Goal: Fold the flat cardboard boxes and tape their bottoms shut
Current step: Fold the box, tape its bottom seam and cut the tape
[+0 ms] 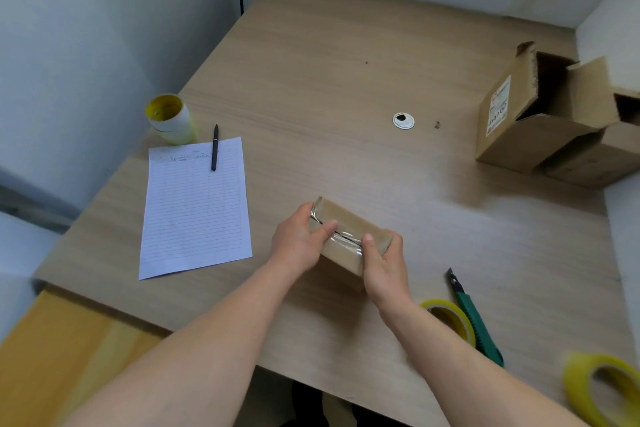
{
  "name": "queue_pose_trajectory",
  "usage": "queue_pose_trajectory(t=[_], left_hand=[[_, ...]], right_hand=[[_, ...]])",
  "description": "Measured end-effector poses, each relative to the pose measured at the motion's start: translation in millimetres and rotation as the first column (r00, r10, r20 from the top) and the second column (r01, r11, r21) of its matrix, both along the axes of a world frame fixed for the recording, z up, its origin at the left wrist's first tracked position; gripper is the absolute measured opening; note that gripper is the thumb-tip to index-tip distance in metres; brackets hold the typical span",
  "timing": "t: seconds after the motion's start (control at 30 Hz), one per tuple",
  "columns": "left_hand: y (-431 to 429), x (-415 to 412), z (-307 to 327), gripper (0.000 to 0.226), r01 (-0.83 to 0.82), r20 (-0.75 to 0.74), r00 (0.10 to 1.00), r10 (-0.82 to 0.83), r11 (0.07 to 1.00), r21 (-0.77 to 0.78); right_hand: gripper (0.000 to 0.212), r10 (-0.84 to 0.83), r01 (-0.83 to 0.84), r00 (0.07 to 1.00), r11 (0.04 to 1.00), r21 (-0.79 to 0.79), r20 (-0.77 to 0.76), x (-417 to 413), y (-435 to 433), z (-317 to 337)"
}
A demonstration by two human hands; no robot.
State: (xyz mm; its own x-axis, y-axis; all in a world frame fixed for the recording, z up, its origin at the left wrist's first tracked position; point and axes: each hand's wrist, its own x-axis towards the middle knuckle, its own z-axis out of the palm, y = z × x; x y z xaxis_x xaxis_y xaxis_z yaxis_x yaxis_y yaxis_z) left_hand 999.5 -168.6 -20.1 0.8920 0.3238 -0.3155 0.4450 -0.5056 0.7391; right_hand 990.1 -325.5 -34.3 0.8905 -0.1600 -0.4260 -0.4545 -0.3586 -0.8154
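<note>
A small folded cardboard box point(349, 222) stands on the wooden table point(329, 87), its upper face crossed by a strip of clear tape point(341, 239) along the seam. My left hand point(299, 241) grips the box's left end, thumb lying on the tape. My right hand point(384, 262) grips the right end, thumb pressed on the tape's other end. A yellow-cored tape roll point(450, 317) and a green utility knife point(476, 319) lie just right of my right forearm. Another yellow tape roll point(604, 388) sits at the bottom right corner.
Two folded boxes point(540, 121) with open flaps stand at the table's right edge. A lined sheet of paper point(195, 208) with a black pen point(214, 147) lies to the left, behind it a white and yellow roll point(169, 118). A cable grommet point(403, 121) sits mid-table.
</note>
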Motion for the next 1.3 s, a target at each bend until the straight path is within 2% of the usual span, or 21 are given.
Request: queue_pose_trajectory(t=[0.13, 0.27, 0.3, 0.37, 0.4, 0.47, 0.53, 0.6, 0.63, 0.7, 0.8, 0.9, 0.93, 0.97, 1.0, 1.07, 1.1, 1.17, 1.23, 1.3], left_hand=[[6, 16, 1, 0.035, -0.062, -0.024, 0.998, 0.058, 0.983, -0.171], [-8, 23, 7, 0.029, -0.248, -0.008, 0.968, 0.249, 0.96, -0.131], [-13, 21, 7, 0.037, -0.251, -0.005, 0.968, 0.252, 0.964, -0.09], [-25, 9, 6, 0.089, -0.023, -0.004, 1.0, 0.024, 0.997, 0.067], [-29, 4, 3, 0.106, 0.069, 0.004, 0.998, -0.07, 0.992, 0.11], [-29, 2, 0, 0.113, 0.155, 0.018, 0.987, -0.159, 0.981, 0.119], [-27, 7, -3, 0.104, 0.177, 0.025, 0.983, -0.182, 0.975, 0.135], [-24, 14, -1, 0.085, 0.166, 0.012, 0.985, -0.17, 0.972, 0.164], [-22, 18, -1, 0.071, 0.142, 0.015, 0.989, -0.147, 0.973, 0.184], [-17, 29, -1, 0.039, -0.008, 0.034, 0.999, 0.002, 0.985, 0.174], [-11, 44, -6, 0.041, -0.151, 0.02, 0.988, 0.15, 0.984, 0.099], [-9, 51, -5, 0.047, -0.334, -0.017, 0.942, 0.335, 0.931, -0.146], [-8, 50, -3, 0.042, -0.334, -0.005, 0.941, 0.338, 0.926, -0.175], [-10, 45, 1, 0.031, -0.27, 0.012, 0.962, 0.273, 0.954, -0.127], [-13, 35, 4, 0.036, -0.167, 0.019, 0.986, 0.168, 0.985, -0.048], [-22, 5, 3, 0.08, 0.069, 0.024, 0.997, -0.072, 0.994, 0.08], [-26, -9, 1, 0.088, 0.141, 0.045, 0.988, -0.148, 0.98, 0.138], [-29, -22, -6, 0.085, 0.184, 0.054, 0.979, -0.196, 0.968, 0.172], [-26, -12, -4, 0.081, 0.211, -0.018, 0.977, -0.211, 0.961, 0.177], [-23, 3, 4, 0.078, 0.259, -0.067, 0.966, -0.251, 0.945, 0.198]], right_hand=[[0.025, 0.029, -0.028, 1.0, 0.998, -0.056, 0.008, -8, -3, 5], [0.033, 0.038, -0.041, 0.999, 0.991, -0.127, -0.028, -10, -11, 9], [0.035, 0.03, -0.034, 0.999, 0.99, -0.134, -0.032, -10, -13, 9], [0.036, 0.016, -0.022, 0.999, 0.991, -0.129, -0.048, -11, -16, 10], [0.036, 0.015, -0.022, 0.998, 0.993, -0.12, -0.054, -13, -17, 10], [0.035, 0.029, -0.034, 0.998, 0.995, -0.092, -0.051, -18, -20, 8], [0.034, 0.053, -0.056, 0.998, 0.995, -0.081, -0.038, -22, -24, 5], [0.034, 0.086, -0.089, 0.996, 0.992, -0.084, -0.029, -21, -28, 5], [0.035, 0.11, -0.112, 0.994, 0.99, -0.09, -0.029, -21, -28, 5], [0.036, 0.17, -0.173, 0.985, 0.979, -0.111, -0.036, -21, -30, 5], [0.037, 0.197, -0.2, 0.98, 0.973, -0.113, -0.041, -21, -30, 3], [0.039, 0.216, -0.225, 0.974, 0.964, -0.139, -0.071, -17, -28, 5], [0.04, 0.228, -0.238, 0.97, 0.959, -0.152, -0.081, -16, -29, 5], [0.041, 0.233, -0.245, 0.968, 0.956, -0.162, -0.092, -14, -30, 5], [0.042, 0.234, -0.248, 0.967, 0.955, -0.164, -0.102, -13, -31, 6], [0.044, 0.222, -0.239, 0.967, 0.961, -0.141, -0.121, -10, -30, 7], [0.045, 0.217, -0.234, 0.968, 0.963, -0.135, -0.128, -8, -28, 7], [0.045, 0.225, -0.242, 0.965, 0.963, -0.121, -0.138, -6, -26, 7], [0.043, 0.26, -0.274, 0.958, 0.955, -0.116, -0.122, -5, -27, 12], [0.041, 0.331, -0.333, 0.943, 0.923, -0.192, -0.045, -6, -39, 23]])
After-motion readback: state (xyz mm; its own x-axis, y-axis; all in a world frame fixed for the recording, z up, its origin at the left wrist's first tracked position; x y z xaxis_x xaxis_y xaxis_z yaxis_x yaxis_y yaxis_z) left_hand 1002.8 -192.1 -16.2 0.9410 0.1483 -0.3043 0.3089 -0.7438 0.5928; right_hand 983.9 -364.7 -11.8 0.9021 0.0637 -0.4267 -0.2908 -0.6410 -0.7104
